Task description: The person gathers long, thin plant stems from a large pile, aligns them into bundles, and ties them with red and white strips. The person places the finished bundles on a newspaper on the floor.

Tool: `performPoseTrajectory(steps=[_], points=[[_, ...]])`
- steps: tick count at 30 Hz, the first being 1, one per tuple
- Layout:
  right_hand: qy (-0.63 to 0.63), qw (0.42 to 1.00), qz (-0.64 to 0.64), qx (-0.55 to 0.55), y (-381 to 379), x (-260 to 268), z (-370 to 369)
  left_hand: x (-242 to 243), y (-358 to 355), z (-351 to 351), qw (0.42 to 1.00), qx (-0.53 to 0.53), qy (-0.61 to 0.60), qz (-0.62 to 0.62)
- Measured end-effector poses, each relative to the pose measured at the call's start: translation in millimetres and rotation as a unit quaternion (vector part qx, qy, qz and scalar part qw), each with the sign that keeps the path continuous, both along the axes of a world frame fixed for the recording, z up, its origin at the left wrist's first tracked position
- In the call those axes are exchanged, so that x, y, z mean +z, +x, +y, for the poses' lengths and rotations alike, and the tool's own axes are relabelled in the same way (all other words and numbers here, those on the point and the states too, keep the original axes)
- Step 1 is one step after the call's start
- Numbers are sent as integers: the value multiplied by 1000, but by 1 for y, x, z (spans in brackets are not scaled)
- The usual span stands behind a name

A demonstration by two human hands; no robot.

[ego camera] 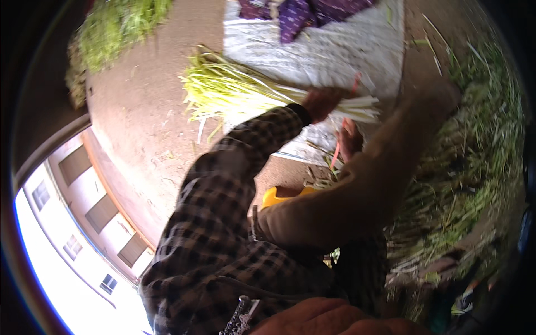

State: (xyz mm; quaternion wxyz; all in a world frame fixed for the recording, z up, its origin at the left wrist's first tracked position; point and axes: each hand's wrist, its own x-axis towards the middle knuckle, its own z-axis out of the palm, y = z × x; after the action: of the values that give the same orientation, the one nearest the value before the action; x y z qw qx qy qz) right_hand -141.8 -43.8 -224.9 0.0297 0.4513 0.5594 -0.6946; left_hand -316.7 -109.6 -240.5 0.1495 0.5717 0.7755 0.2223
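Note:
A bundle of long pale-green stalks (243, 88) lies across a white woven sheet (310, 52), its white ends towards the right. My left hand (324, 102), in a checked sleeve with a dark cuff, is closed over the bundle near those ends. Just below them is my right hand (349, 137), with its fingers at a thin red strip (336, 154). A further piece of red strip (356, 81) shows above the bundle, beyond my left hand. Whether the strip runs unbroken under the stalks is hidden.
Loose green and dry stalks (465, 167) cover the ground at right. Purple patterned cloth (295, 19) lies on the sheet's far part. A green heap (121, 33) stands at upper left. A yellow object (274, 199) is partly hidden beneath my trousered leg (335, 209).

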Motion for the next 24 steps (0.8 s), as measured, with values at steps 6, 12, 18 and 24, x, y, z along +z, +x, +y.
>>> performPoseTrajectory(steps=[6, 12, 18, 24], points=[[96, 981, 69, -152, 60, 3, -30, 12, 21, 3, 989, 2, -107, 102], [145, 977, -21, -156, 123, 58, -35, 48, 21, 17, 956, -45, -235, 170], [159, 977, -84, -114, 186, 63, -50, 75, 40, 1, 965, 34, -156, 207], [175, 975, -105, -84, 208, 62, -59, 201, 59, 24, 914, 64, 35, -398]])
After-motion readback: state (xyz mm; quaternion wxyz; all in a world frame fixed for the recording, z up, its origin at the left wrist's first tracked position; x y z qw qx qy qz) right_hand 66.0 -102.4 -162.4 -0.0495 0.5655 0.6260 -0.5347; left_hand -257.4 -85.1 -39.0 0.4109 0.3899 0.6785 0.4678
